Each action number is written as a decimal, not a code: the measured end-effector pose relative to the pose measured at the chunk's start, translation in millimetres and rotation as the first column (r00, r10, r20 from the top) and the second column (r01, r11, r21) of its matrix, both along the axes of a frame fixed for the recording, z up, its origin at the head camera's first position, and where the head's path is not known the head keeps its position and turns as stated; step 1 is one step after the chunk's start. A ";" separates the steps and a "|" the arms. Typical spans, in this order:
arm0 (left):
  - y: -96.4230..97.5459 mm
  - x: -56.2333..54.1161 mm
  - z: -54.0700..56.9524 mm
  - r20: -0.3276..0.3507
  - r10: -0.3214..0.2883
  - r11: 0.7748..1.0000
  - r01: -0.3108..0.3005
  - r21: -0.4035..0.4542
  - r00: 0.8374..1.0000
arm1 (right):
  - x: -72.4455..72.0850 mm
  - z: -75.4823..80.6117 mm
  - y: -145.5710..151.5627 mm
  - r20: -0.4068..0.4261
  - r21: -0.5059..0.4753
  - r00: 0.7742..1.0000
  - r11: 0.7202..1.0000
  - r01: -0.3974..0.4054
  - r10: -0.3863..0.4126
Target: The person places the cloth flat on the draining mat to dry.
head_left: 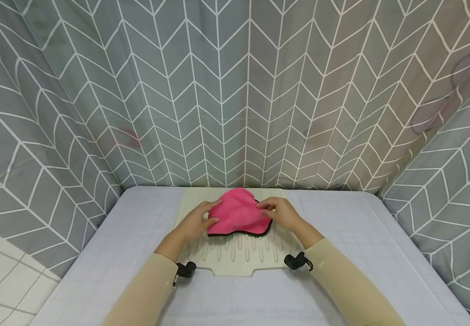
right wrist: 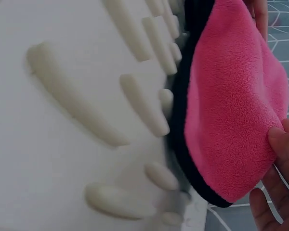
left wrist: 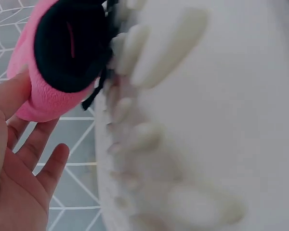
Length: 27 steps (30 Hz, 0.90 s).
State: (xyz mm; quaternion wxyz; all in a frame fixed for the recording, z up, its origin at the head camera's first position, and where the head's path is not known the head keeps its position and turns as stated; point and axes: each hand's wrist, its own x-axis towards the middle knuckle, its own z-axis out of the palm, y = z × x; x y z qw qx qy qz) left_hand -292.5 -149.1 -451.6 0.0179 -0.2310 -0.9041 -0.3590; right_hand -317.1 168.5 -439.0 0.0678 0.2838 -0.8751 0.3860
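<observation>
A pink plush cloth (head_left: 239, 213) with a black edge is held over a cream board (head_left: 232, 265) with raised oblong ridges. My left hand (head_left: 196, 220) pinches the cloth's left side, thumb toward me. In the left wrist view that hand (left wrist: 26, 163) has its thumb on the pink cloth (left wrist: 53, 98), with the fingers behind; the cloth's fold shows a dark inside. On the opposite side my right hand (head_left: 282, 213) pinches the edge between thumb and fingers. The right wrist view shows the right thumb on the pink face of the cloth (right wrist: 231, 96), fingers partly hidden behind it.
The board lies on a table with a white cover (head_left: 341, 226). Behind it and at both sides hangs a grey curtain (head_left: 235, 90) with white chevrons. Black wrist cameras are strapped at both cuffs. White floor tiles (head_left: 7, 271) show at lower left.
</observation>
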 end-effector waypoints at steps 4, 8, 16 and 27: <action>-3.2 -0.7 12.1 -0.053 -0.004 1.000 0.004 -0.009 0.999 | 1.9 12.3 3.1 -0.015 -0.004 1.000 1.000 -0.003 0.003; -7.0 3.4 29.6 -0.065 -0.009 0.999 0.005 -0.054 0.998 | 6.1 28.3 5.4 0.032 0.006 0.999 1.000 -0.025 0.025; -11.6 20.0 40.8 -0.025 -0.066 0.983 0.061 -0.174 0.997 | 12.3 42.6 13.7 0.150 0.046 0.981 0.990 -0.133 0.125; -47.8 36.6 1.6 0.130 -0.044 0.998 0.051 -0.048 0.991 | 25.2 22.8 39.9 0.103 0.082 0.995 0.996 -0.027 0.018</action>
